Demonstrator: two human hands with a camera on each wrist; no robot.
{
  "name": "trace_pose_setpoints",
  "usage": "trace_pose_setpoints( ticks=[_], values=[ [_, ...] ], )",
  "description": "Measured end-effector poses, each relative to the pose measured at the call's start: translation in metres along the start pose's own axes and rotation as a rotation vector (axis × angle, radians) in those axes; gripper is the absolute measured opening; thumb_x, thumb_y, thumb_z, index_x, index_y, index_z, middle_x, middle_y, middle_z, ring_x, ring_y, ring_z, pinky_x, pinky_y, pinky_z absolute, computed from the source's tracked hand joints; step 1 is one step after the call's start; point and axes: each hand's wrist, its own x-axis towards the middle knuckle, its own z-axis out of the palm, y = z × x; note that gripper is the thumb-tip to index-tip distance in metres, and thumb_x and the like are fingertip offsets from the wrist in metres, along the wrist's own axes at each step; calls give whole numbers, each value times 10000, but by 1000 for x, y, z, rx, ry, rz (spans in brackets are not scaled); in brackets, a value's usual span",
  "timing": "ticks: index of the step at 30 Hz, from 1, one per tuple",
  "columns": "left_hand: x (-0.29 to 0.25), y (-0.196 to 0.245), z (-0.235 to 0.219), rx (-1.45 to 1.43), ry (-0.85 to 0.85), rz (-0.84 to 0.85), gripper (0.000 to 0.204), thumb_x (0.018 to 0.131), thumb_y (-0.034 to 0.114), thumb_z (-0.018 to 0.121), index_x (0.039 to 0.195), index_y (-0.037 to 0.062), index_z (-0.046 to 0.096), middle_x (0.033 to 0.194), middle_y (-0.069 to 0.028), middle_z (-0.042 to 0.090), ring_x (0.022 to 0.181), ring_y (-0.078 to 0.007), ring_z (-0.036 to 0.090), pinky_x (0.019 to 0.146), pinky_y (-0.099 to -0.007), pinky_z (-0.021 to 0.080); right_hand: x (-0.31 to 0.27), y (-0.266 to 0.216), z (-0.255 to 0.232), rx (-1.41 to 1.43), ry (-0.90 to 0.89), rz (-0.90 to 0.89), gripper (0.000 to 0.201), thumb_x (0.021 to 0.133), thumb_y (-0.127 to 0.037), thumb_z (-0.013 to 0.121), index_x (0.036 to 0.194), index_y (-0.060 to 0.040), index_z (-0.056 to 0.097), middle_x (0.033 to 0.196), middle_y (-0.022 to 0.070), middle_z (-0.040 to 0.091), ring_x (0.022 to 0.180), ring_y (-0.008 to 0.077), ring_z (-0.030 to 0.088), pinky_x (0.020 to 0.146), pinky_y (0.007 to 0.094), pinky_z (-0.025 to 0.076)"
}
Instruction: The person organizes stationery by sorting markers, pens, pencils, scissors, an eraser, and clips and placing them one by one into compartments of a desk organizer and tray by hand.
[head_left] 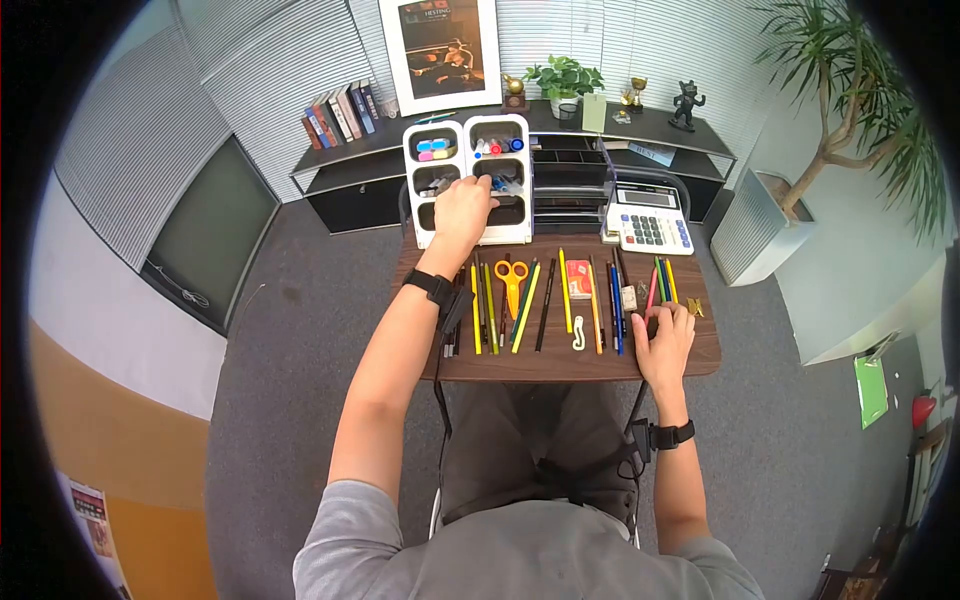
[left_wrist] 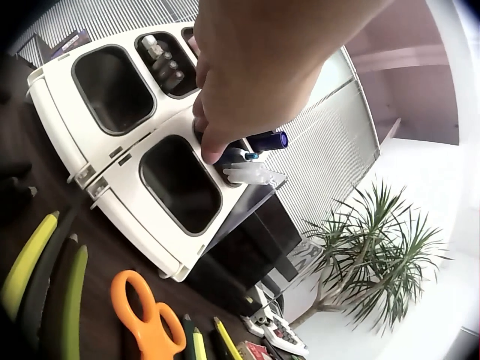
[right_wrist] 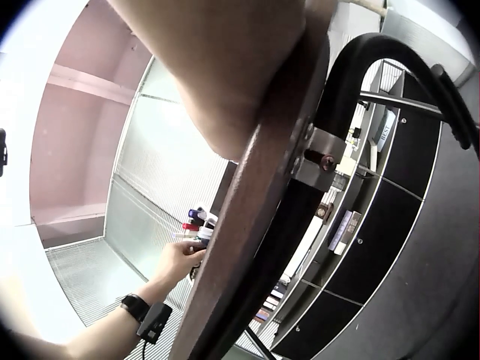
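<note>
Hands, head view: our left hand (head_left: 464,212) reaches among pens (head_left: 510,185) in the white organizer (head_left: 508,237), grip not discernible; our right hand (head_left: 665,347) rests relaxed on the table (head_left: 560,367). Left wrist: pens protrude; we should lift straight up. Right wrist: table hides the compartment

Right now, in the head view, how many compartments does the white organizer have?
6: back, middle and front in the left column, and the same in the right column. The left hand partly covers some, but hides none completely.
</note>
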Motion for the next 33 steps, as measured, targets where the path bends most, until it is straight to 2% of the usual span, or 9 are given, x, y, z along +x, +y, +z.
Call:
trace_pose_setpoints(
  ticks=[1, 3, 4, 13, 19, 22, 25, 27, 33],
  values=[
    [-1, 3, -2, 0, 1, 1, 223, 810, 193, 764, 936, 59, 638, 873, -103, 647, 873, -290, 677, 723, -405, 564, 0, 0, -1, 9, -3, 1, 263, 885, -277, 734, 995, -62, 630, 1121, 133, 569, 1067, 336, 517, 899, 454, 412],
    [-5, 10, -4, -26, 207, 84, 266, 799, 178, 780, 974, 55, 622, 961, -120, 602, 948, -298, 651, 748, -410, 564, 0, -1, 0, 20, -6, 4, 262, 886, -277, 733, 995, -62, 630, 1120, 135, 571, 1063, 338, 518, 898, 455, 414],
    [-5, 11, -3, -25, 206, 83, 266, 799, 178, 780, 974, 55, 622, 961, -120, 602, 948, -298, 651, 748, -410, 564, 0, -1, 0, 18, -14, 5, 259, 886, -276, 733, 993, -63, 630, 1115, 136, 572, 1060, 338, 519, 896, 453, 415],
    [3, 4, 7, -205, 86, 77, 224, 849, 131, 726, 1009, 37, 601, 1044, -143, 584, 980, -354, 647, 769, -456, 554, 0, -1, -1, 10, -23, 18, 253, 887, -282, 732, 984, -69, 633, 1100, 124, 578, 1052, 331, 520, 895, 446, 416],
    [8, -10, 13, -120, 8, 102, 193, 826, 80, 712, 982, 19, 616, 954, -153, 643, 900, -368, 674, 758, -464, 554, 0, -1, 0, 11, -30, 24, 250, 889, -285, 729, 975, -71, 636, 1080, 110, 582, 1036, 320, 526, 887, 439, 415],
    [7, -15, 21, -94, -41, 84, 299, 819, 110, 737, 1102, 36, 673, 994, -151, 679, 900, -375, 676, 794, -451, 559, 0, -1, -1, 9, -30, 25, 247, 890, -286, 727, 970, -72, 635, 1065, 102, 583, 1024, 314, 528, 876, 435, 415],
    [1, -4, 12, -75, -12, 84, 341, 823, 141, 743, 1143, 49, 672, 1072, -118, 678, 963, -337, 669, 802, -434, 564, 0, -2, -2, 8, -34, 17, 244, 890, -287, 726, 965, -74, 632, 1058, 97, 583, 1015, 310, 528, 867, 432, 414],
    [-3, 8, 4, -72, 193, 155, 365, 830, 187, 747, 1175, 90, 674, 1105, -60, 657, 1040, -276, 640, 808, -394, 568, 0, -3, -2, 8, -33, 15, 244, 890, -287, 726, 963, -75, 631, 1057, 95, 582, 1012, 308, 527, 864, 431, 414],
    [-2, 24, 12, -70, 161, 256, 293, 848, 232, 735, 1124, 148, 685, 1067, -11, 632, 1028, -220, 610, 780, -339, 567, -1, -1, 0, -2, -31, 7, 243, 889, -291, 725, 954, -76, 632, 1054, 96, 581, 1009, 309, 525, 863, 432, 412]
  ],
)
